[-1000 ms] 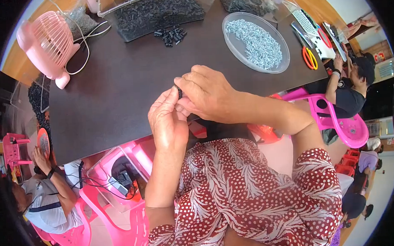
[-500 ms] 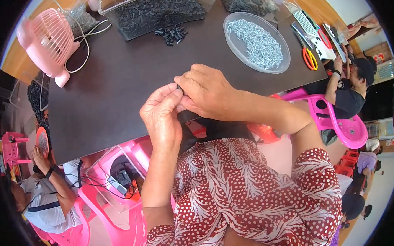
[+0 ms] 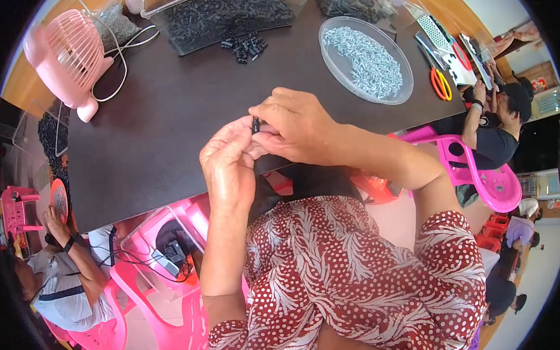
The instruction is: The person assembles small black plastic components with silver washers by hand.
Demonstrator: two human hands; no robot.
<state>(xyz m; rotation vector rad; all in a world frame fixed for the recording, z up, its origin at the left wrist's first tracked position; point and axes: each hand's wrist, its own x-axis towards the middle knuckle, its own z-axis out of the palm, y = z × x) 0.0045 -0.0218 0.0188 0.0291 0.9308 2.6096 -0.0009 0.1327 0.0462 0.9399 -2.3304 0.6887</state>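
Over the near part of the dark table, my two hands meet around a small black plastic piece (image 3: 256, 124), short and tube-like. My left hand (image 3: 229, 158) is closed, its fingertips against the piece's left side. The right hand (image 3: 297, 125) pinches the same piece from above and the right, thumb and forefinger bent round it. Part of the piece is covered by fingers. Farther off lies a small pile of similar black pieces (image 3: 245, 48), and to the right a round clear tray (image 3: 402, 96) holds many small silvery metal pieces (image 3: 365, 61).
A clear bin (image 3: 183, 47) of black parts stands at the far edge, a second bin (image 3: 348, 3) right of it. A pink fan (image 3: 72, 59) with a white cord is at far left. Orange-handled scissors (image 3: 438, 83) lie at right. Other people sit on both sides.
The right fingers have shifted slightly and the hands have loosened, so the black piece between them now shows upright; before, it was mostly hidden by fingers.
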